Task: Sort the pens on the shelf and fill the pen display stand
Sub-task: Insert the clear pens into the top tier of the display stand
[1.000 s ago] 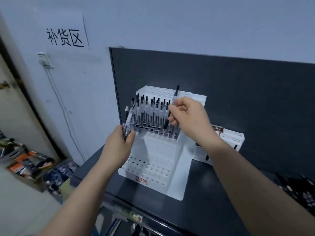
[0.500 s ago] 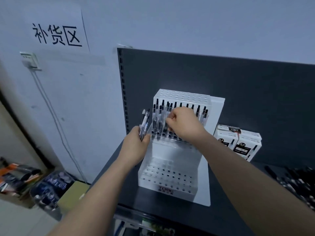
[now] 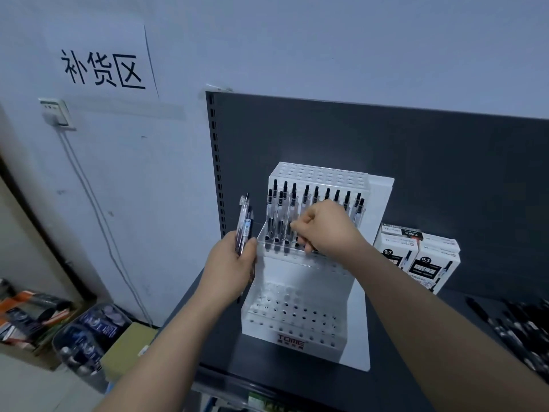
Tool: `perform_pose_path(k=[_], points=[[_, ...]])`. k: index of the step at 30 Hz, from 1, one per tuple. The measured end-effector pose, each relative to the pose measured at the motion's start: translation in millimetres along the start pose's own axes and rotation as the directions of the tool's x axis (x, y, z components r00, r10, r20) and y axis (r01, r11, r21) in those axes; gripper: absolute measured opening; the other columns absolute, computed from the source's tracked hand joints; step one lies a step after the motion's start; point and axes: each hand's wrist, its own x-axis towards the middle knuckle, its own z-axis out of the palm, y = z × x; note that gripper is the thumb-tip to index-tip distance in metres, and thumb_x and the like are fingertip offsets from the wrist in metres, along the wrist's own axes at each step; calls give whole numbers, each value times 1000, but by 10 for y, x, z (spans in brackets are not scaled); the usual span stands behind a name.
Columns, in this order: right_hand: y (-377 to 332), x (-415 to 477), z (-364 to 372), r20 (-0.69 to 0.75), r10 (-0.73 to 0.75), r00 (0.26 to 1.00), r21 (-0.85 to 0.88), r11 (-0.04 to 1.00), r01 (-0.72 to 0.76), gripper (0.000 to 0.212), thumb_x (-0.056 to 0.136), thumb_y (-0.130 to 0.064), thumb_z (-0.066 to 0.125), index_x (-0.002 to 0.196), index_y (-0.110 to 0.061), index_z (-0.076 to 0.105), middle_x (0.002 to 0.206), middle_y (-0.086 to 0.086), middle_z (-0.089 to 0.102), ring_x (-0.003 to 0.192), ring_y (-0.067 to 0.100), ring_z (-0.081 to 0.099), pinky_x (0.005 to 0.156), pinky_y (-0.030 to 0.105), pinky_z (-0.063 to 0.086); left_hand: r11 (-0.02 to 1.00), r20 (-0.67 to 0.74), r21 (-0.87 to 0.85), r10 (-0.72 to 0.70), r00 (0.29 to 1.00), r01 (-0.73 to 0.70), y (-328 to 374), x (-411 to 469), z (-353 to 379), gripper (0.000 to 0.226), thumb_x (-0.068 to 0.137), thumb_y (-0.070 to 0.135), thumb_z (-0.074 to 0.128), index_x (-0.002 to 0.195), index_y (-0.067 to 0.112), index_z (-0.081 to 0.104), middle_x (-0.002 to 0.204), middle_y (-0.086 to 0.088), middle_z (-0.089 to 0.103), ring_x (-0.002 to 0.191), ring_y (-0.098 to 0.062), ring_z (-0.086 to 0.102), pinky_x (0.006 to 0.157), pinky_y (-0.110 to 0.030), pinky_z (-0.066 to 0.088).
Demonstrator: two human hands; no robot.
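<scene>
While left hand [image 3: 234, 263] grips pens [image 3: 244, 221], right hand [image 3: 326, 230] curls.

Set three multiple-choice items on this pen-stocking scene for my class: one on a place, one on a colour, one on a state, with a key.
1. Where do the white pen boxes stand?
A. left of the display stand
B. right of it
C. on top of it

2. What colour is the display stand?
A. red
B. white
C. green

3. What is the left hand doing?
A. hanging open, empty
B. pressing flat on a box
C. gripping a bundle of pens

Key:
1 B, the boxes sit past the stand's right side.
2 B, its tiers and walls are white.
3 C, it holds several pens upright beside the stand.
</scene>
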Motion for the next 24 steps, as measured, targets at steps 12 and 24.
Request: perform_pose_path(k=[12, 24], points=[[17, -200, -134, 158, -68, 985, 461, 887, -12, 13, 92, -16, 62, 90, -4, 67, 55, -1, 54, 45, 8, 45, 48, 20, 40, 904, 343, -403, 5, 939, 143, 314, -176, 108, 14, 92, 20, 60, 92, 6, 58, 66, -6, 69, 47, -16, 57, 45, -25, 47], [157, -257, -385, 327, -48, 944, 50, 998, 33, 10, 79, -17, 77, 81, -8, 74, 63, -5, 71, 56, 7, 56, 60, 24, 49, 995, 297, -84, 76, 952, -53, 203, 19, -73, 17, 84, 29, 70, 78, 15, 62, 62, 6, 58, 38, 1, 39, 46, -17, 33]])
